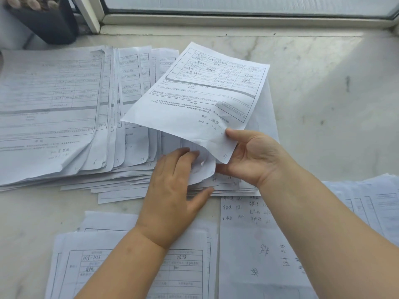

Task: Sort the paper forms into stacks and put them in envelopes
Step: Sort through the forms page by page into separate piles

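Observation:
A wide fanned spread of printed paper forms [64, 104] lies on the marble sill. My right hand [252, 156] pinches the lower right corner of one lifted form [200, 96], which tilts up above the spread. My left hand [172, 190] reaches under that sheet, its fingertips on the curled corner of the form beneath [205, 169], thumb resting on the edge of the pile. Small handwritten numbers mark the sheets' bottom corners.
Another stack of forms [129, 266] lies near me under my left forearm. A sheet with handwritten names [248, 244] sits at the lower right, with more forms [377, 203] at the right edge. A dark pot [47, 20] stands at the back left by the window frame [237, 18].

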A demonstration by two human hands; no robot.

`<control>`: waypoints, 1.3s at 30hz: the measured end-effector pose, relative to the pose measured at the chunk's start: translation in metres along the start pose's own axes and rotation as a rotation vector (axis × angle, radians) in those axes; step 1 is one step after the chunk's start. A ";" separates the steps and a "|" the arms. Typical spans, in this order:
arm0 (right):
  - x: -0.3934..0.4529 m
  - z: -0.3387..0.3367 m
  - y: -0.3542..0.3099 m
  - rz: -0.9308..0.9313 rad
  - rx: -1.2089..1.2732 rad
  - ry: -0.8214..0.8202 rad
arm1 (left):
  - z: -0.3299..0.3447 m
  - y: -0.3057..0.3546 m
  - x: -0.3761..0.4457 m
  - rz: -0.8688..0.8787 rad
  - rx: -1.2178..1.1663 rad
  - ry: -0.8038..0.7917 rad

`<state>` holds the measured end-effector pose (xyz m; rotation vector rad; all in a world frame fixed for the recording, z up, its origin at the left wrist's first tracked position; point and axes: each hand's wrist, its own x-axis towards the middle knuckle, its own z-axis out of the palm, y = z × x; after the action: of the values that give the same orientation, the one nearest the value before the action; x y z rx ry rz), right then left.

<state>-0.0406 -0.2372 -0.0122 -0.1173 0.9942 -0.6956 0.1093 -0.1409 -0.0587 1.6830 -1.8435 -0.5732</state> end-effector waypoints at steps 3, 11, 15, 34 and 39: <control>0.000 0.004 0.000 -0.007 0.002 0.005 | -0.004 -0.005 0.001 -0.031 0.056 0.053; -0.006 -0.007 -0.017 -0.133 -0.140 0.116 | -0.022 -0.015 0.014 -0.184 -0.097 0.165; -0.004 -0.007 -0.011 -0.051 -0.112 0.023 | -0.021 -0.022 0.015 -0.292 -0.210 0.180; -0.008 0.023 -0.015 -0.105 -0.132 -0.037 | -0.014 -0.022 0.002 -0.018 0.164 0.140; -0.028 -0.012 -0.028 -0.252 -0.074 0.187 | -0.022 -0.025 0.000 -0.166 0.261 0.267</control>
<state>-0.0737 -0.2400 0.0130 -0.2494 1.1973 -0.9123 0.1427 -0.1425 -0.0592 1.9882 -1.6511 -0.1639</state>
